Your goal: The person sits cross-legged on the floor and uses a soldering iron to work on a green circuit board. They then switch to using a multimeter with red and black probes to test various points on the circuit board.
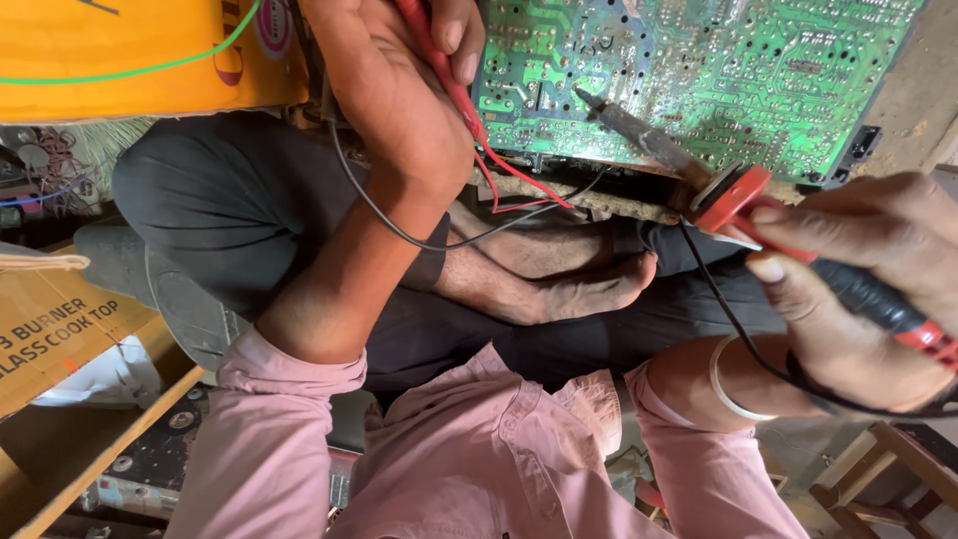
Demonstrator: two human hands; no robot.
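The right hand (pixel 858 289), at about four o'clock in the head view, is closed around the red-and-black handle of a soldering iron (pixel 738 195), whose dark metal shaft slants up toward ten o'clock so that its tip lies on the solder side of the large green printed circuit board (pixel 718 70). The left hand (pixel 399 90), at about eleven o'clock, is curled around a slim red probe (pixel 444 70) pinched between thumb and fingers; the probe's working end is hidden behind the fingers, so whether it touches the board cannot be told. The board fills the twelve-to-two o'clock sector, propped above the person's folded legs and bare foot (pixel 569 284). Judged from this arrangement, the work is in mid-course: the iron is applied to one joint near the board's lower left quarter, no loosened or removed component is visible, and the rest of the joints appear untouched. Red leads (pixel 514 180) and a thin black cable (pixel 419 235) droop from the left hand across the lap at the centre, and the iron's own black cord (pixel 723 299) runs past a pale bangle (pixel 726 384) on the right wrist; these could snag a moving hand. A yellow container (pixel 120 50) sits at ten o'clock and a brown cardboard carton (pixel 60 334) on a wooden bench at eight o'clock.
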